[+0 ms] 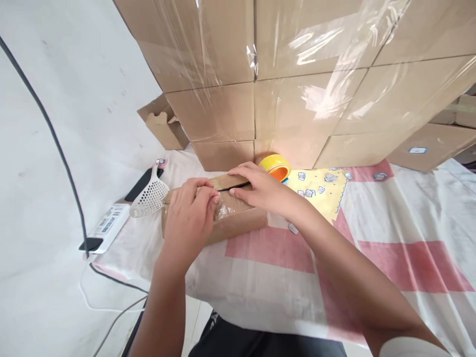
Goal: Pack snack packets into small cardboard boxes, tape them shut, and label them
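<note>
Two hands are working on a long cardboard box point(230, 215) lying near the far left corner of the cloth-covered surface point(390, 223), seen from the head camera. The left hand point(188, 220) is pinching clear tape point(223, 210) against the box top, fingers together on it. The right hand point(260, 188) is pressing flat, fingers together, on the box's flap. A yellow tape roll point(275, 166) is sitting just behind that hand. A white slotted scoop point(150, 196) is lying at the left edge, touching the box's end.
</note>
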A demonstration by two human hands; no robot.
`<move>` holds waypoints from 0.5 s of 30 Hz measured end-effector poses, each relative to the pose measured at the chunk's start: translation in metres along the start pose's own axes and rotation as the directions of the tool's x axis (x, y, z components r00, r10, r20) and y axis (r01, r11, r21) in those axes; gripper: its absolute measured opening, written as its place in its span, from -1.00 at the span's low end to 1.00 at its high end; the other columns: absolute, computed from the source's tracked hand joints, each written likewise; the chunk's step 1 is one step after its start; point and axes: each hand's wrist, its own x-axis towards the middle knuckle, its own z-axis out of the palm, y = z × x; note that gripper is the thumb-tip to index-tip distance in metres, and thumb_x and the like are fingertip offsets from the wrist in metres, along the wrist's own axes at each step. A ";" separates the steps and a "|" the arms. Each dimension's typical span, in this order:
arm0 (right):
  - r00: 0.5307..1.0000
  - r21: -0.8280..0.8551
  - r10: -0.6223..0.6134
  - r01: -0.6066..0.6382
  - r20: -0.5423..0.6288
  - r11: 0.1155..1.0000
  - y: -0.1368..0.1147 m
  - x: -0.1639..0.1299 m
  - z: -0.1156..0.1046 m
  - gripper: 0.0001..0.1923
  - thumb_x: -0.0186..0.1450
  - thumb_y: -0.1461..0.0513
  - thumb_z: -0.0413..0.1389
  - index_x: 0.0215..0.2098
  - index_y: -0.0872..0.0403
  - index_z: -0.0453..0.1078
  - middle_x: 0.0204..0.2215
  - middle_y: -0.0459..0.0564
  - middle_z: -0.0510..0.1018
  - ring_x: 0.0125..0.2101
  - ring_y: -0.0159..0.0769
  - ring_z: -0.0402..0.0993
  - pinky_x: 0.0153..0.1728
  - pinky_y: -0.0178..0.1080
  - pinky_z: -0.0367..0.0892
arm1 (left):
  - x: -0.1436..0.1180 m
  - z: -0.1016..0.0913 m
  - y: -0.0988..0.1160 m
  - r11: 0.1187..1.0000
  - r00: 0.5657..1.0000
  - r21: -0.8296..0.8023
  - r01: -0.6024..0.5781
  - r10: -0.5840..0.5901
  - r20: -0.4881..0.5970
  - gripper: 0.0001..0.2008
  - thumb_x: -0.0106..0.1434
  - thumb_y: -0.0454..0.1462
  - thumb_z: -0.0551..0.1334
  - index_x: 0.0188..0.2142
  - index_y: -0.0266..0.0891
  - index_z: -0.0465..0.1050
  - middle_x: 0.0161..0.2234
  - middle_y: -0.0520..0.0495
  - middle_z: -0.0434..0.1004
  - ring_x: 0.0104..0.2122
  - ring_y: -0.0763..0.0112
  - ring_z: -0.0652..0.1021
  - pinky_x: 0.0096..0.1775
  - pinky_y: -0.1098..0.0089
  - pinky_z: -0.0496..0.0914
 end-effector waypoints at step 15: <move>0.996 -0.111 0.037 -0.046 -0.081 0.993 -0.007 -0.002 0.006 -0.66 0.45 0.16 0.08 0.17 0.00 0.39 0.14 0.04 0.43 0.14 -0.05 0.34 0.14 -0.02 0.28 | -0.053 0.022 0.016 0.961 0.903 -0.161 -0.226 0.145 -0.405 -0.86 0.32 -0.46 0.20 -0.20 -0.23 0.40 -0.27 -0.13 0.60 -0.28 0.32 0.57 -0.22 0.29 0.44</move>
